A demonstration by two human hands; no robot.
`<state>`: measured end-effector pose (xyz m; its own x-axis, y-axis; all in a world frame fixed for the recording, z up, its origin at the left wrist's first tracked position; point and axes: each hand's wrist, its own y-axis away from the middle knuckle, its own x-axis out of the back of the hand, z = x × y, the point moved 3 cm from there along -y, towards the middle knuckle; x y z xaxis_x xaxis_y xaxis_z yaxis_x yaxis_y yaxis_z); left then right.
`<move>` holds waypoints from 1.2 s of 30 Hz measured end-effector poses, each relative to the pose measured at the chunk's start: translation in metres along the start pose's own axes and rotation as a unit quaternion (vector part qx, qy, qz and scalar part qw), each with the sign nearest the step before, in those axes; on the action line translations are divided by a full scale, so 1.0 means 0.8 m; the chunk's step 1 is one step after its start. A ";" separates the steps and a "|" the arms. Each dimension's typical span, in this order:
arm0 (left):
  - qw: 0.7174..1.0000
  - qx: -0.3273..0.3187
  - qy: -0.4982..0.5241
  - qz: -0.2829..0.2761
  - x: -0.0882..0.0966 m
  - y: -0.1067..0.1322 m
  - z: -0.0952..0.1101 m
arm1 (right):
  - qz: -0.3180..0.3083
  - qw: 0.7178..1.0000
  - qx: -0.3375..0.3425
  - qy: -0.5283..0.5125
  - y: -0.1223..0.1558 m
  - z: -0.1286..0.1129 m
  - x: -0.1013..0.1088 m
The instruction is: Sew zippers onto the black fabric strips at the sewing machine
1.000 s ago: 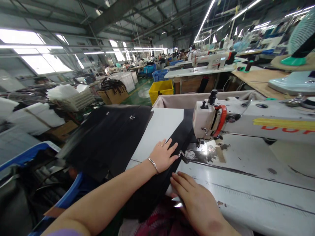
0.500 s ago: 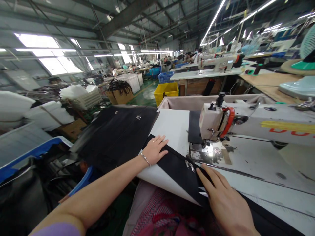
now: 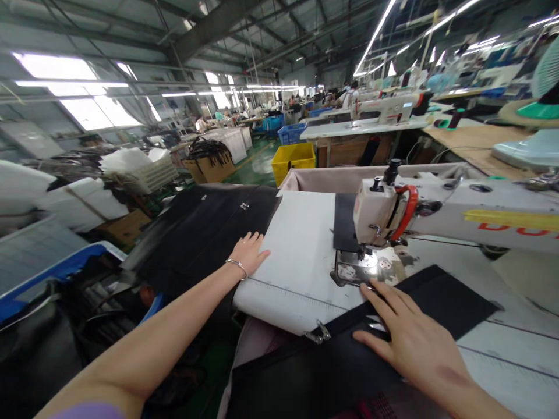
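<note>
My left hand (image 3: pixel 250 256) lies with its fingers out at the left edge of the white sewing table (image 3: pixel 301 233), beside a large black sheet of material (image 3: pixel 205 233) that hangs off there. My right hand (image 3: pixel 413 334) is over a folded black panel (image 3: pixel 449 299), its fingers reaching to the front of the machine's needle plate (image 3: pixel 349 270). Between thumb and forefinger show the silver points of what look like thread snips (image 3: pixel 378 326), their handles hidden in the hand. Metal zipper pulls (image 3: pixel 322 331) sit on the panel's edge, which droops over my lap.
The sewing machine head (image 3: pixel 379 215) stands right behind my right hand, a dark strip (image 3: pixel 345 224) beside it. A blue-rimmed bin (image 3: pixel 100 250) of black pieces is at the left. Farther off are a yellow crate (image 3: pixel 293 163) and another sewing machine (image 3: pixel 379 107).
My left hand has let the black panel go and moved left. The panel has swung toward me, its left part now over my lap and another part folded out right of my right hand.
</note>
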<state>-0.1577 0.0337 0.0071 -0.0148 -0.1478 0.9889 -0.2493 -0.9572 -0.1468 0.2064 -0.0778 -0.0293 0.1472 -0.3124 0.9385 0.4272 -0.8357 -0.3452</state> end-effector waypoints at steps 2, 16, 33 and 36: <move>1.000 0.000 0.008 -0.004 -0.005 0.004 -0.012 | -0.028 0.996 0.079 -0.017 0.020 -0.009 0.004; 0.949 -0.226 0.192 -0.109 0.019 0.125 0.076 | 0.000 0.993 -0.111 -0.030 0.013 0.044 0.008; 0.904 -0.405 0.134 -0.025 -0.018 -0.079 0.150 | -0.046 0.994 -0.009 -0.100 -0.051 0.050 0.006; 0.853 -0.491 0.176 -0.022 -0.011 -0.060 0.193 | -0.051 0.993 -0.019 -0.106 -0.048 0.049 0.008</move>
<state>0.0043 0.0425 0.0020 -0.2312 0.1335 0.9637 -0.9453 -0.2651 -0.1901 0.2258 -0.0300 -0.0100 0.2900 -0.1265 0.9486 0.4165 -0.8757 -0.2441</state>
